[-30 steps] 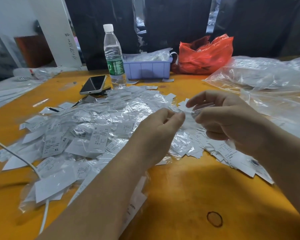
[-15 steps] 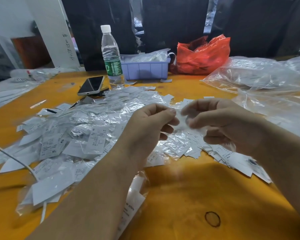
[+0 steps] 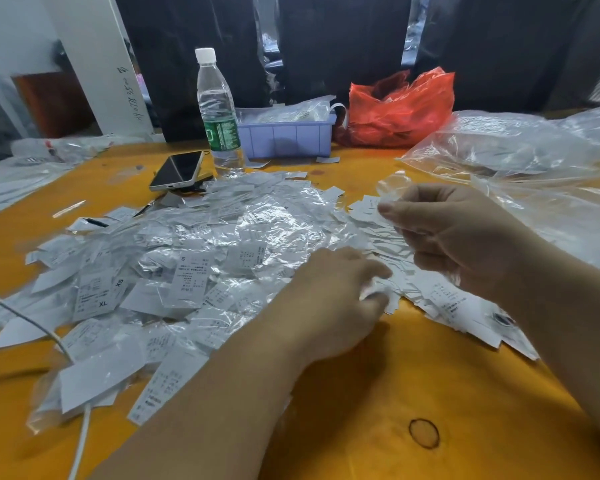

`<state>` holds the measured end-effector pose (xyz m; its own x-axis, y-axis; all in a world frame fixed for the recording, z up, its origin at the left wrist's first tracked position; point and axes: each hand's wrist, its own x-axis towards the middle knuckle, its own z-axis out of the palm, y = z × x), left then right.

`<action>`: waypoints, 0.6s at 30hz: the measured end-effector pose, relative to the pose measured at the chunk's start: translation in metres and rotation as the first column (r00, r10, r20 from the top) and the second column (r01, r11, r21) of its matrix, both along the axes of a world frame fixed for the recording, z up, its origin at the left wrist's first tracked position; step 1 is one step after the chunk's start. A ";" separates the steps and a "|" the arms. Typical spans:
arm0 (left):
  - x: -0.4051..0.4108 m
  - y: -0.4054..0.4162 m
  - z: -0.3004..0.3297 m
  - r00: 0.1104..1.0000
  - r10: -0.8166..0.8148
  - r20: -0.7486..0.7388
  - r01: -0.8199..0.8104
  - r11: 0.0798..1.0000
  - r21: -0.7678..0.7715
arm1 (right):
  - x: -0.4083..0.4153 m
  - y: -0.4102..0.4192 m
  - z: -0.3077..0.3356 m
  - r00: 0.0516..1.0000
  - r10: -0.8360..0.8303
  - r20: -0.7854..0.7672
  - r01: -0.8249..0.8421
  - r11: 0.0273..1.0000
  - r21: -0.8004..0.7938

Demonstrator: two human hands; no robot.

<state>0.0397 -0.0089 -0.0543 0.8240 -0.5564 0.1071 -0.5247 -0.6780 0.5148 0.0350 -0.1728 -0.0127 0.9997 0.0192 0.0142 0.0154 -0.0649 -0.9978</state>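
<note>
Two hands low over the orange counter [image 3: 361, 427], a dark ring stain [image 3: 424, 433] nearest of all. Next, the left hand [image 3: 336, 292] down at the near edge of a heap of tags and sleeves [image 3: 205, 258], fingers [image 3: 368, 268] curled and pinching a crumpled white tag [image 3: 374, 292]. Just beyond, the right hand [image 3: 461, 237] raised, fingers curled, thumb and forefinger pinching a small clear sleeve [image 3: 392, 187] above the counter. Across the heap's near left side, a white cable [image 3: 45, 332]. Farther back, a phone [image 3: 177, 171], a water bottle [image 3: 219, 112], a blue bin [image 3: 288, 138] and a red bag [image 3: 400, 109]. Far right, large clear bags [image 3: 520, 150].
</note>
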 end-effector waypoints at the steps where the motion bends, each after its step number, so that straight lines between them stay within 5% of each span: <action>1: -0.001 -0.003 -0.002 0.998 -0.021 0.058 0.015 0.995 0.094 | 0.000 0.000 0.000 1.000 -0.013 0.004 0.013 1.000 0.014; 18: -0.002 -0.009 0.002 0.967 0.044 0.249 -0.074 0.991 0.113 | 0.005 -0.003 0.000 0.986 -0.168 -0.014 0.168 0.984 0.064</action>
